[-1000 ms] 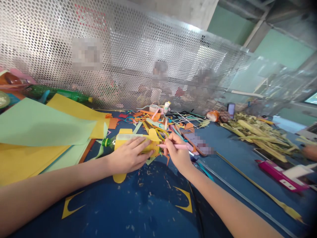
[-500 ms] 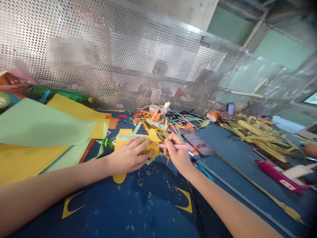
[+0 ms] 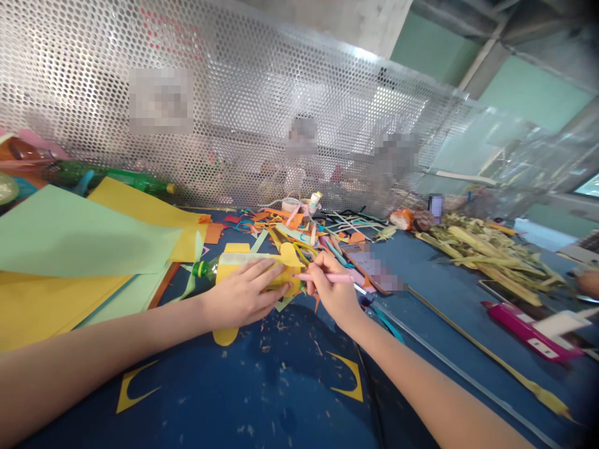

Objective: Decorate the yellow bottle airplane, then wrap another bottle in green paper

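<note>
A plastic bottle (image 3: 211,269) with a green cap lies on its side on the blue table, wrapped in yellow paper (image 3: 225,272) with rounded tabs sticking out. My left hand (image 3: 253,288) rests over the wrapped body, its fingers curved round it and holding it down. In my right hand (image 3: 330,284) is a pink pen (image 3: 330,278), pinched between thumb and fingers. The pen's tip points left and meets the yellow paper near the bottle's base end. The underside of the bottle is hidden by my left hand.
Yellow and pale green paper sheets (image 3: 79,234) lie at the left. Colourful paper scraps (image 3: 281,221) and a phone (image 3: 374,268) are beyond my hands. Dry husks (image 3: 477,249) and a magenta power strip (image 3: 533,333) sit at the right. A perforated metal screen (image 3: 253,118) stands behind.
The pink pen and my right fingers have shifted very slightly left. My left hand and the bottle stay in place.
</note>
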`<state>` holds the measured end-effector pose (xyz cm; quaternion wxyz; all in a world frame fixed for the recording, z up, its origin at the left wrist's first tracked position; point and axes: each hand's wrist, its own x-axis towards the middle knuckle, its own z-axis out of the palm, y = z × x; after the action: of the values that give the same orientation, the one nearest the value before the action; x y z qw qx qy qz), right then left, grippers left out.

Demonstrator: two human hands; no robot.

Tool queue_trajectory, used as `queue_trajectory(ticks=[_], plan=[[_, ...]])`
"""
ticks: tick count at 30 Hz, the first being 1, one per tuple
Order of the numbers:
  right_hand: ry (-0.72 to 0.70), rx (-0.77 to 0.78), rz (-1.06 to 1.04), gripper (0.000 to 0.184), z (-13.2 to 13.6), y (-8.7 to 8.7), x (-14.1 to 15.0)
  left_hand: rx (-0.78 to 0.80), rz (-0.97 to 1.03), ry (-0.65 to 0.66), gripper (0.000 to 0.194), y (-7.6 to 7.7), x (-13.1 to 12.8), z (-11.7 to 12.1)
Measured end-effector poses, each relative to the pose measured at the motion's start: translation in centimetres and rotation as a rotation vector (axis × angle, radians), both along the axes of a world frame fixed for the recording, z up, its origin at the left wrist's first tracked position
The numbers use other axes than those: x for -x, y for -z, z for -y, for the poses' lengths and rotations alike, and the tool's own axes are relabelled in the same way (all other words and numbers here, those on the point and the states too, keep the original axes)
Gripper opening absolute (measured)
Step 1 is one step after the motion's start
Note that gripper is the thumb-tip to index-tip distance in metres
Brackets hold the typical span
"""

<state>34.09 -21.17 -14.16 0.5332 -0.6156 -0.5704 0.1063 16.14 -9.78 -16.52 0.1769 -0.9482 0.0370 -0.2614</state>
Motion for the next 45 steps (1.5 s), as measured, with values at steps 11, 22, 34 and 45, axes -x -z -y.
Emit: queue_trajectory(ticks=[11,22,34,45], plan=[[0.005,-0.014,-0.041,0.025,-0.15,0.27,-0.37,-0.004,-0.006,-0.002,0.038,-0.15,0.06,0.05],[-0.012,-0.009,-0.02,0.026,-0.14,0.29,-0.39,0.016,-0.007,-0.004,0.037,-0.05,0.04,0.03],[0.022,0.003,-0.016,0.025,-0.05,0.12,-0.38,-0.014,-0.005,-0.003,0.04,-0.04,0.08,0.01],[-0.011,-0.038,-0.108,0.026,-0.13,0.2,-0.18,-0.004,0.007,-0.001,0.037,-0.07,0.07,0.09]])
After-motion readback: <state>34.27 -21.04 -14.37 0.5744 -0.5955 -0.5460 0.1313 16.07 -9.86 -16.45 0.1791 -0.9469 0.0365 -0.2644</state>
